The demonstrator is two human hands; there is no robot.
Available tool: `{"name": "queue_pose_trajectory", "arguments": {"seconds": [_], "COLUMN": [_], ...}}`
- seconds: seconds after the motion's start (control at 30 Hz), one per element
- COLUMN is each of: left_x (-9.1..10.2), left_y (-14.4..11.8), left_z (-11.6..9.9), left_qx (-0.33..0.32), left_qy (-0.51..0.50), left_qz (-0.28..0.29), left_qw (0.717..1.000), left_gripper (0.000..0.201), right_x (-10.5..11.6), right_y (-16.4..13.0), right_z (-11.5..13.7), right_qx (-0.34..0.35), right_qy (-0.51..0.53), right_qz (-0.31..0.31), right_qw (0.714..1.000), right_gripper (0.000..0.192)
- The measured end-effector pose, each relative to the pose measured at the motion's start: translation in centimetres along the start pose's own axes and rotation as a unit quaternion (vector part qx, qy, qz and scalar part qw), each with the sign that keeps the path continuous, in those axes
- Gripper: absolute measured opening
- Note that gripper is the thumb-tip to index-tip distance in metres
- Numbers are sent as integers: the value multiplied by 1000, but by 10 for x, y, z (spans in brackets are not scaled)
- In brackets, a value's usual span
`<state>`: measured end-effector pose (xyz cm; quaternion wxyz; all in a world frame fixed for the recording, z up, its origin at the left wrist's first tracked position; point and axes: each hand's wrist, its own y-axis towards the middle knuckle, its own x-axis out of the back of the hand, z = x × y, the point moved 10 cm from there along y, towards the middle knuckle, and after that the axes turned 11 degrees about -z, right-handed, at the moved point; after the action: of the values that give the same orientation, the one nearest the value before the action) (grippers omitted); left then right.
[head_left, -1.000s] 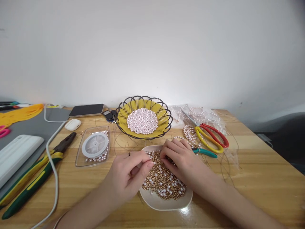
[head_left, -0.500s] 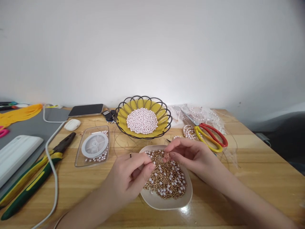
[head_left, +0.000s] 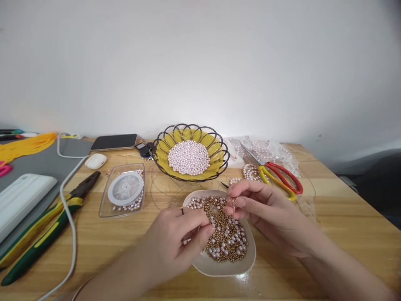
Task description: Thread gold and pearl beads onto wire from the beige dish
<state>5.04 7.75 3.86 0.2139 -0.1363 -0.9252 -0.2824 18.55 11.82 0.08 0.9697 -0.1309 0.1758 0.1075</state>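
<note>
My right hand [head_left: 263, 207] pinches a short strand of small gold beads [head_left: 234, 205] between thumb and fingertips, above the right side of the bowl. To its left, my left hand [head_left: 184, 236] is closed in a pinch at the bowl's left side. What lies between its fingertips is too small to make out; a small whitish bit shows under the curled fingers. Below both hands stands the cream bowl [head_left: 216, 269], holding loose gold beads [head_left: 219, 221] mixed with pearl beads [head_left: 233, 240]. My left hand and forearm hide part of its left rim.
Behind the bowl stands a yellow woven basket [head_left: 159, 156] of pearl beads. Scissors [head_left: 282, 177] and beaded strands [head_left: 250, 172] lie at right. A clear box [head_left: 105, 205] with a spool [head_left: 125, 189], pliers [head_left: 56, 221], a white cable [head_left: 70, 217] and a phone [head_left: 114, 142] are at left.
Both hands have shifted slightly right and down in view. My right hand has turned a little, so the gold strand in its fingertips shows more clearly.
</note>
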Motion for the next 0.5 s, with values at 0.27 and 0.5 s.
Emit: {"name": "queue_pose_trajectory", "arguments": {"seconds": [0.27,0.5], "left_x": [1,-3], "left_y": [1,0], "left_z": [-3,-2], "left_qx": [-13,9], "left_qy": [0,-8], "left_qz": [-6,18], "left_qw": [1000,1000], "left_gripper": [21,21], "right_x": [-9,-16], "right_y": [-5,-11], "right_z": [-10,-12], "right_qx": [-66,-81], "right_qy": [71,112], "right_qz": [-5,14], "right_qw": [995,990], "right_gripper": [10,12]}}
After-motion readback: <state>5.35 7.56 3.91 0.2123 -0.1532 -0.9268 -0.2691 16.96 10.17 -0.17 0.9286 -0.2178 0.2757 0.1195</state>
